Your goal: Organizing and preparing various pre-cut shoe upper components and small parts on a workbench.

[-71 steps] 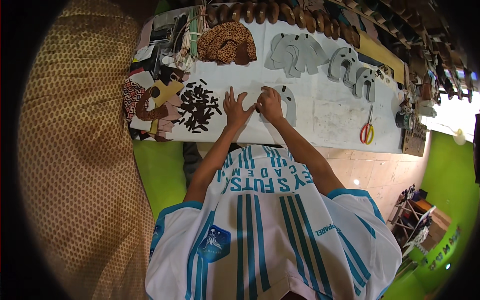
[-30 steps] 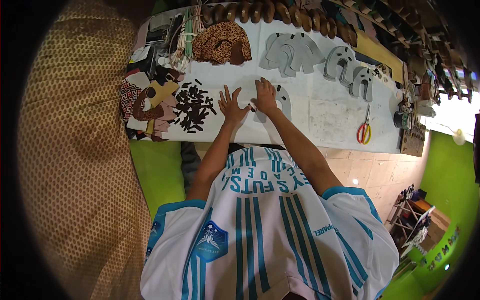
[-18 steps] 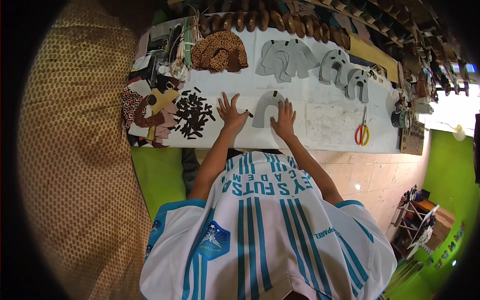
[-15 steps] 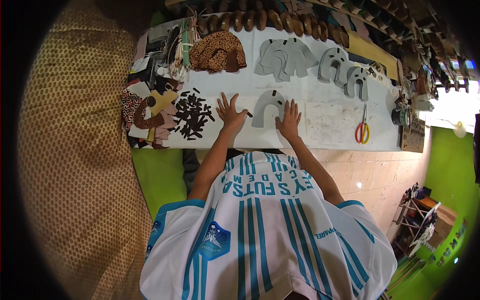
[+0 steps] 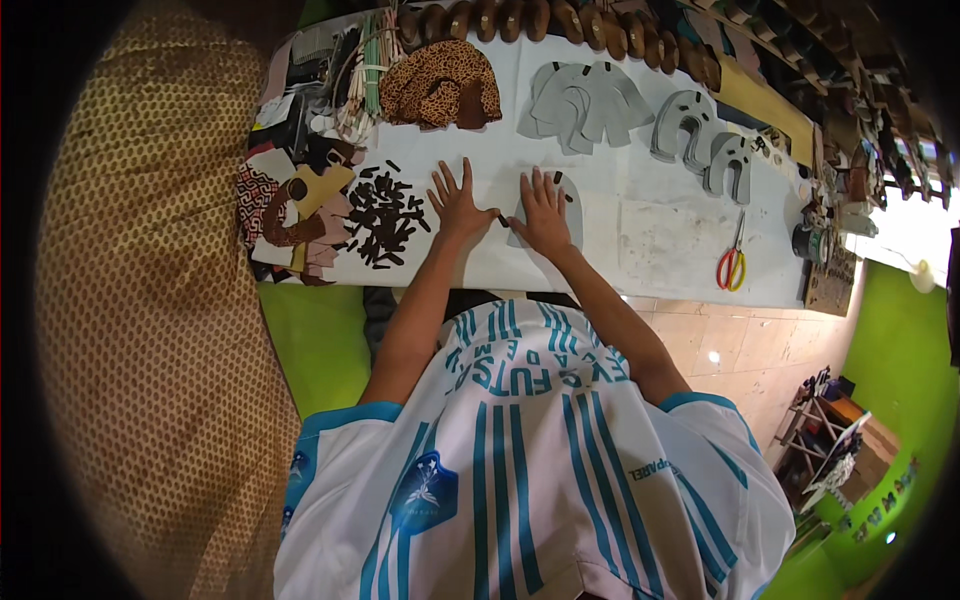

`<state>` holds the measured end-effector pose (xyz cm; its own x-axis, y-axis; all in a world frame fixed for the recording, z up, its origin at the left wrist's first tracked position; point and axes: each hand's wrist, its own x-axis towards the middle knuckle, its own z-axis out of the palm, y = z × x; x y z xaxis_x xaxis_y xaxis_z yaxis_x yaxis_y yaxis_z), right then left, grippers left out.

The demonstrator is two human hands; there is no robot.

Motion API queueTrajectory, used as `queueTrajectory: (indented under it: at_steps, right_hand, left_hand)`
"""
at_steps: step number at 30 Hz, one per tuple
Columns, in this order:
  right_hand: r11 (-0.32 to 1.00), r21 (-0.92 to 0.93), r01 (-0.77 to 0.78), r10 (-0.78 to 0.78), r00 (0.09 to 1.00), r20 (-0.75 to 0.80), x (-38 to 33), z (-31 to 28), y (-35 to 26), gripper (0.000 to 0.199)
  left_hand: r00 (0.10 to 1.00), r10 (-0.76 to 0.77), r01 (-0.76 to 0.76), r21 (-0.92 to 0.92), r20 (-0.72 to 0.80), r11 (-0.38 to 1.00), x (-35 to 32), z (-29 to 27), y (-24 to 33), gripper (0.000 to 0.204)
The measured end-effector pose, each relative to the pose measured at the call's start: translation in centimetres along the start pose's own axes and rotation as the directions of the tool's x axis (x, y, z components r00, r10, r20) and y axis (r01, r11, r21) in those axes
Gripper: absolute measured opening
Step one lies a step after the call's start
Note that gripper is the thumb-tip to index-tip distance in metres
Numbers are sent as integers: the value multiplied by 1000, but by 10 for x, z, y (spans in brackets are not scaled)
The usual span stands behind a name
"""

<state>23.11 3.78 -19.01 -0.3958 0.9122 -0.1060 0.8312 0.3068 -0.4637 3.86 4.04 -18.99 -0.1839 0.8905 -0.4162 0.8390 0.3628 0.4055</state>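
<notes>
My left hand lies flat on the white table, fingers spread, just right of a pile of small dark strips. My right hand rests flat, fingers apart, on a grey horseshoe-shaped cutout and covers most of it. One small dark strip lies between my two thumbs, touching or very close to them. Neither hand grips anything.
Stacks of grey cutouts and more of them lie farther back. Leopard-print pieces sit back left, patterned scraps at the left end. Scissors lie to the right. Wooden shoe lasts line the back edge.
My right hand slid off the grey cutout to the right, leaving it uncovered, then came back left onto it. My left hand stayed spread in place.
</notes>
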Motion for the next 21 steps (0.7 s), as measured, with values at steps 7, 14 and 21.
queueTrajectory:
  at_steps: [7,14,21]
  right_hand:
    - [991,-93,98,-79,979,186,36,-2,-18,110]
    - [983,-66,170,-151,961,233,58,3,-11,116]
    - [978,-157,138,-67,918,390,66,-4,-28,113]
  left_hand:
    - [997,52,-53,20,53,998,15,5,-26,144]
    - [996,84,-82,-54,35,995,11,-4,-15,140]
    - [994,106,-104,-90,20,991,9,-2,-24,135]
